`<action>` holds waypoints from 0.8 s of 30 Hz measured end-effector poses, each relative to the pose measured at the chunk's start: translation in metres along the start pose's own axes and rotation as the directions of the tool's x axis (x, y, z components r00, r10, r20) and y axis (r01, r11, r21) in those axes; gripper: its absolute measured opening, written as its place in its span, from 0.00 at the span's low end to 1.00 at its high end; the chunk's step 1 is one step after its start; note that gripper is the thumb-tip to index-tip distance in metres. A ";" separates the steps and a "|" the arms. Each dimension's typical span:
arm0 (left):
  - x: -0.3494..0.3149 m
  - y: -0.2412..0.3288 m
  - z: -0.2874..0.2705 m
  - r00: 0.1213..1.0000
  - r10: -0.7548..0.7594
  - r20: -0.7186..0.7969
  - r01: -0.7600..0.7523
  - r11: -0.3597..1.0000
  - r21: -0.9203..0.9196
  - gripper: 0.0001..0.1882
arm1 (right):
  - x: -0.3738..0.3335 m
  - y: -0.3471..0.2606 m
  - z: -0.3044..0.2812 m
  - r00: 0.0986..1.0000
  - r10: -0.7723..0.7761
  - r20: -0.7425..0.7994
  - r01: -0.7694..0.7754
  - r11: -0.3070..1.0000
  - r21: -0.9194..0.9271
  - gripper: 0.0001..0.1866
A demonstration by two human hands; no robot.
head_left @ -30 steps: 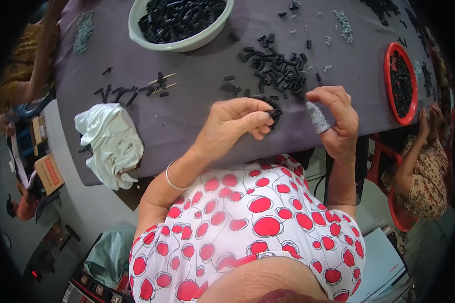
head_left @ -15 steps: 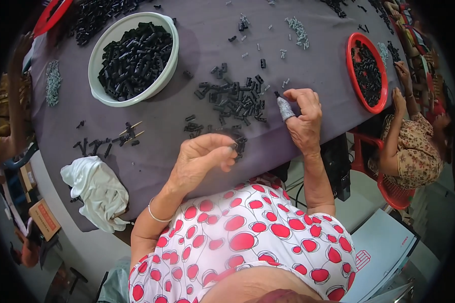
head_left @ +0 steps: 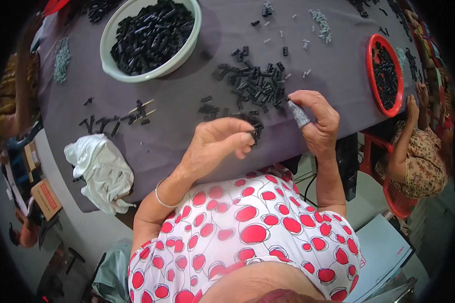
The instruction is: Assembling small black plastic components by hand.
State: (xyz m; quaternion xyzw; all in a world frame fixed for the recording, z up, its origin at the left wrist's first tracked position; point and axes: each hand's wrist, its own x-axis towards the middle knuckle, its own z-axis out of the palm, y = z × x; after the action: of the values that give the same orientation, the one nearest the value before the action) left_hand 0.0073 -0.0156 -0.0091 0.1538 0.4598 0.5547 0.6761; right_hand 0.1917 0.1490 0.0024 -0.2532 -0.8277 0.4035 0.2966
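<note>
Near the table's front edge, my left hand (head_left: 217, 144) is closed, thumb and forefinger pinching a small dark part (head_left: 253, 133) that is mostly hidden. To its right, my right hand (head_left: 322, 121) has a grey wrap (head_left: 299, 114) on its thumb. Its forefinger meets the thumb tip around a tiny black piece, too small to make out well. Just beyond both hands lies a loose pile of short black plastic tubes (head_left: 258, 86). A smaller cluster of black parts (head_left: 258, 126) sits right beside my left fingertips, partly covered by them.
A pale bowl (head_left: 197, 48) heaped with black parts stands at the far left. Small metal springs (head_left: 321, 25) lie at the back; a red tray (head_left: 370, 76) is at right. A white cloth (head_left: 103, 171) and thin sticks (head_left: 145, 115) lie left. A co-worker (head_left: 419, 161) sits at right.
The whole view has shifted, so the table things appear further right and higher. My right forefinger has closed down onto the wrapped thumb tip. My left hand keeps its pinch.
</note>
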 end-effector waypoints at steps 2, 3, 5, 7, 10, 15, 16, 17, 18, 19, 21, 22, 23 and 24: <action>0.000 0.000 0.002 1.000 0.013 -0.009 -0.013 1.000 -0.012 0.12 | -0.002 -0.006 0.002 0.999 -0.025 0.042 0.023 0.999 0.048 0.21; -0.001 0.000 0.003 0.999 0.045 -0.017 -0.045 0.999 0.009 0.11 | -0.003 -0.009 0.004 0.996 -0.051 0.074 0.044 0.996 0.083 0.20; -0.001 0.001 0.006 0.995 0.091 -0.039 -0.089 0.995 0.043 0.11 | -0.004 -0.015 0.005 0.994 -0.058 0.095 0.047 0.992 0.114 0.20; -0.004 0.001 0.009 0.993 0.101 -0.069 -0.095 0.992 0.083 0.11 | -0.004 -0.021 0.007 0.991 -0.066 0.113 0.049 0.988 0.144 0.19; -0.007 0.002 0.014 0.985 0.147 -0.085 -0.130 0.975 0.182 0.11 | -0.003 -0.028 0.006 0.979 -0.119 0.163 0.099 0.988 0.121 0.18; -0.012 -0.003 0.019 0.964 0.256 -0.077 -0.219 0.921 0.322 0.10 | -0.005 -0.042 0.008 0.942 -0.205 0.266 0.208 0.978 0.018 0.18; -0.012 -0.003 0.018 0.961 0.267 -0.074 -0.231 0.919 0.320 0.10 | -0.006 -0.042 0.009 0.942 -0.206 0.265 0.208 0.978 0.019 0.18; -0.013 -0.004 0.018 0.958 0.279 -0.070 -0.244 0.916 0.318 0.10 | -0.006 -0.042 0.010 0.935 -0.221 0.276 0.225 0.974 0.015 0.18; -0.013 -0.005 0.018 0.958 0.279 -0.069 -0.244 0.916 0.318 0.10 | -0.006 -0.042 0.010 0.929 -0.235 0.287 0.242 0.970 0.012 0.18; -0.014 -0.007 0.018 0.958 0.277 -0.070 -0.242 0.916 0.319 0.10 | -0.007 -0.043 0.010 0.929 -0.235 0.285 0.242 0.970 0.011 0.18; -0.014 -0.007 0.018 0.959 0.274 -0.070 -0.239 0.917 0.320 0.10 | -0.008 -0.043 0.011 0.927 -0.245 0.285 0.254 0.967 0.005 0.18; -0.014 -0.008 0.018 0.961 0.269 -0.068 -0.236 0.921 0.310 0.10 | -0.008 -0.043 0.011 0.927 -0.244 0.285 0.253 0.967 0.005 0.18; -0.015 -0.008 0.018 0.962 0.264 -0.066 -0.233 0.925 0.299 0.10 | -0.008 -0.043 0.010 0.922 -0.248 0.297 0.260 0.966 0.000 0.18; -0.015 -0.009 0.019 0.962 0.263 -0.067 -0.232 0.926 0.299 0.10 | -0.009 -0.043 0.010 0.917 -0.253 0.309 0.267 0.964 -0.005 0.19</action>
State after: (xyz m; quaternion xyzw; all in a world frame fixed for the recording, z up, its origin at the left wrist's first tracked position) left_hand 0.0281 -0.0261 0.0014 0.2780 0.5476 0.5701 0.5457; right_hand 0.1828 0.1144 0.0303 -0.0825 -0.8992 0.3750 0.2096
